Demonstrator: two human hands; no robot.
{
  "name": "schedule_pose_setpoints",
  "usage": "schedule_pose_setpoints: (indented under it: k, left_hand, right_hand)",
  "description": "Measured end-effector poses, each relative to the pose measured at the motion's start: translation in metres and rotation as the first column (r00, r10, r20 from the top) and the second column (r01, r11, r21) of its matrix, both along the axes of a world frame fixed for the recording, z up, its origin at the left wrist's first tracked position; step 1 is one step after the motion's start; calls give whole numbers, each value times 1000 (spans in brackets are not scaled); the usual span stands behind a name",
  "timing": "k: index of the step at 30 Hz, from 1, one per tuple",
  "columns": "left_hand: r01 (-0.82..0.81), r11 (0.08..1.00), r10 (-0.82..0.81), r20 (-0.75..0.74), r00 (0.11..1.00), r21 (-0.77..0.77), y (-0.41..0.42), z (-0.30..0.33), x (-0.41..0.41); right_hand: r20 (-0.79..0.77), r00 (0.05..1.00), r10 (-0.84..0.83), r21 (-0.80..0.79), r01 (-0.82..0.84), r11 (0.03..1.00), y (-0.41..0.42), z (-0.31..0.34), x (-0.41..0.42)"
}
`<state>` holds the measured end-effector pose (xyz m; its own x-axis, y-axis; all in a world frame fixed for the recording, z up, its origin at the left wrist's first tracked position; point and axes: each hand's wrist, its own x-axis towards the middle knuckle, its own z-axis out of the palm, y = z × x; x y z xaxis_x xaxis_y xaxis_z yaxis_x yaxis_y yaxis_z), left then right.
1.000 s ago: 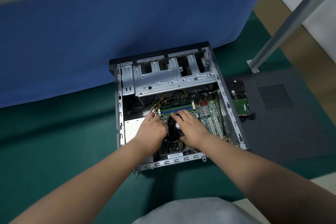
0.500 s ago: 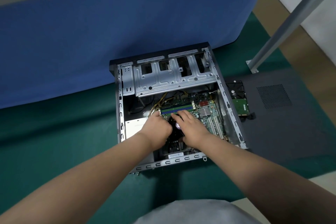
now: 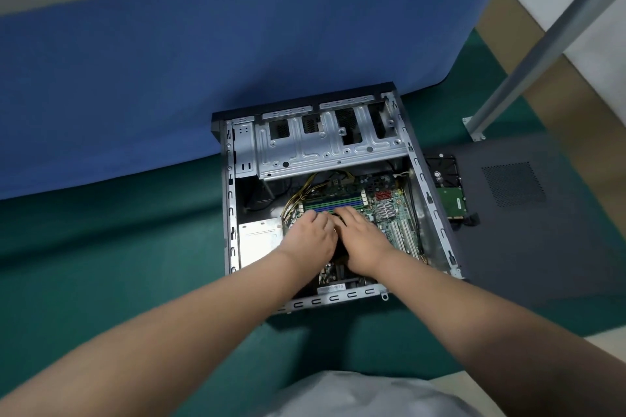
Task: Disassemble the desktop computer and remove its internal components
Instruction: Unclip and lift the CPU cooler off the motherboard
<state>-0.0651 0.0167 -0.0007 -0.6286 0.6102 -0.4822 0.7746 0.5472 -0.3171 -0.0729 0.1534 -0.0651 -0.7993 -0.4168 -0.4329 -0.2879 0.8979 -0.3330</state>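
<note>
Left hand (image 3: 310,236) has closed in beside right hand (image 3: 362,240); both lie fingers-forward over the black cooler, grip unclear. Open computer case (image 3: 437,210) on green counter (image 3: 111,247) holds motherboard (image 3: 389,210); hard drive (image 3: 449,186) lies right of the right hand, outside.

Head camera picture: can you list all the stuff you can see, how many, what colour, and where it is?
computer case: one, grey metal, open, lying on the green mat, centre
motherboard: one, green, inside the case, right part
memory sticks: a few, green and blue, just beyond the fingers; exact count unclear
yellow cables: one bundle, inside the case, left of the memory sticks
drive cage: one, silver, far end of the case
hard drive: one, black with a green board, outside the case on its right
side panel: one, dark grey, flat on the mat, right
green mat: one, under everything
blue cloth: one, behind the case
metal pole: one, silver, upper right
left hand: one, inside the case, over the black part in the middle
right hand: one, beside the left, over the same part
</note>
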Motion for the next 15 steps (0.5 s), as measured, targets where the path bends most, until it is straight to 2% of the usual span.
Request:
schedule_pose_setpoints:
  k: [2, 4, 12, 15]
  left_hand:
    - [137, 990, -137, -11, 990, 6, -8, 0, -2]
    - [200, 980, -200, 10, 980, -16, -11, -2, 0]
    - [221, 975, -223, 117, 968, 33, -11, -5, 0]
    - [200, 979, -196, 113, 974, -32, -8, -5, -2]
  right_hand:
    - [-3, 1000, 6, 8, -6, 1000, 0, 1, 0]
    - [-6, 1000, 21, 19, -21, 1000, 1, 1, 0]
    - [-5, 999, 54, 64, -53, 997, -1, 2, 0]
    - [-9, 998, 57, 63, -56, 996, 0, 1, 0]
